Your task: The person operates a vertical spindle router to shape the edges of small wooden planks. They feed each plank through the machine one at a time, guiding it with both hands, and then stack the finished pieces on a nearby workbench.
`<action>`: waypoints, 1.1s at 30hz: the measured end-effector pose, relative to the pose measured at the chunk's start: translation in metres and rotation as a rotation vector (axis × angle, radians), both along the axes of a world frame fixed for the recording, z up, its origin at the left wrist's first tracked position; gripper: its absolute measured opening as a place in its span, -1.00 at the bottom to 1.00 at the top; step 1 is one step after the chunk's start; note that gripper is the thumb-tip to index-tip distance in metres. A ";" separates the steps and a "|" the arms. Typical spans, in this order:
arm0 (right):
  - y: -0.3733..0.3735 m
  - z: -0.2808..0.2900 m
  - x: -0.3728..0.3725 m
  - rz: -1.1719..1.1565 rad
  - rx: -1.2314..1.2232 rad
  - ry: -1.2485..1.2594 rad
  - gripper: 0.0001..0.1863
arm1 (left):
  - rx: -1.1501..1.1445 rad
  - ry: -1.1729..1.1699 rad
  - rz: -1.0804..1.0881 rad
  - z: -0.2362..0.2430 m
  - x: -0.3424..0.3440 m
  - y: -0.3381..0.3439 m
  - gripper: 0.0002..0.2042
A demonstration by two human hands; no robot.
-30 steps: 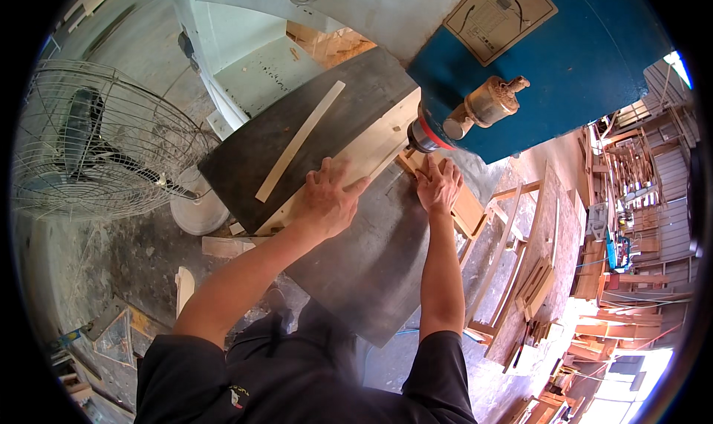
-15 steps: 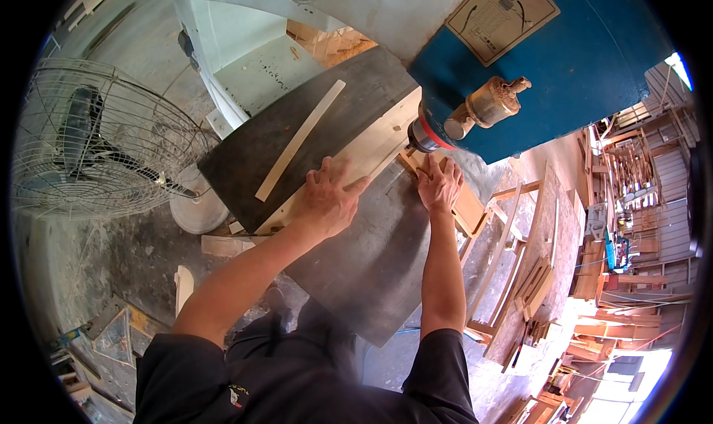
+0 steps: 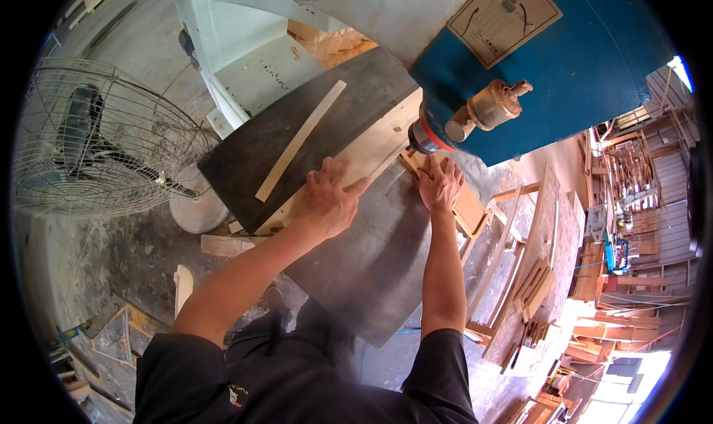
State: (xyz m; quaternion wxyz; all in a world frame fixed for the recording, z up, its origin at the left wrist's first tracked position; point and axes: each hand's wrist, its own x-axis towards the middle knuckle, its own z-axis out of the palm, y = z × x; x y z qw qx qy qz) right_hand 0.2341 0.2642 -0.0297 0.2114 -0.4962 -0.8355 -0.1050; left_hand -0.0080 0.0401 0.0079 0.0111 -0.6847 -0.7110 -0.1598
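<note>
A long pale wooden board [image 3: 382, 142] lies slantwise on the dark metal machine table [image 3: 371, 275]. My left hand [image 3: 330, 201] rests on this board, its fingers spread and thumb stretched out. Close to the black and red spindle head [image 3: 425, 136], my right hand [image 3: 441, 185] bears on a wooden piece [image 3: 468, 207], fingers bent over it. The hand hides part of that piece, and its far end sits just under the spindle head. Beyond my left hand, a thin curved wooden strip [image 3: 301, 140] lies loose on the dark surface.
The blue machine housing [image 3: 587, 60], with a dusty cylindrical fitting [image 3: 494, 105], overhangs from the upper right. A wire-caged fan [image 3: 96, 138] stands at the left. To the right, wooden frames [image 3: 520, 253] lie on a board. Lumber [image 3: 620, 327] is stacked farther off.
</note>
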 end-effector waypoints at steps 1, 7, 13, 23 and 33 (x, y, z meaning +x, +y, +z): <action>0.000 0.000 0.000 -0.001 0.006 -0.004 -0.34 | -0.001 0.000 0.001 0.000 0.000 0.000 -0.47; 0.002 -0.001 0.003 0.030 0.041 -0.001 -0.34 | -0.010 -0.014 -0.004 0.000 -0.001 0.000 -0.47; 0.002 -0.001 0.002 0.031 0.043 0.000 -0.35 | -0.008 -0.014 -0.004 0.000 -0.001 0.000 -0.47; 0.012 -0.004 0.002 0.005 0.029 0.009 -0.37 | -0.034 0.004 0.008 0.007 0.000 -0.001 -0.47; 0.014 0.013 0.013 -0.072 -0.110 -0.051 -0.27 | -0.037 0.013 -0.017 0.009 -0.001 0.000 -0.47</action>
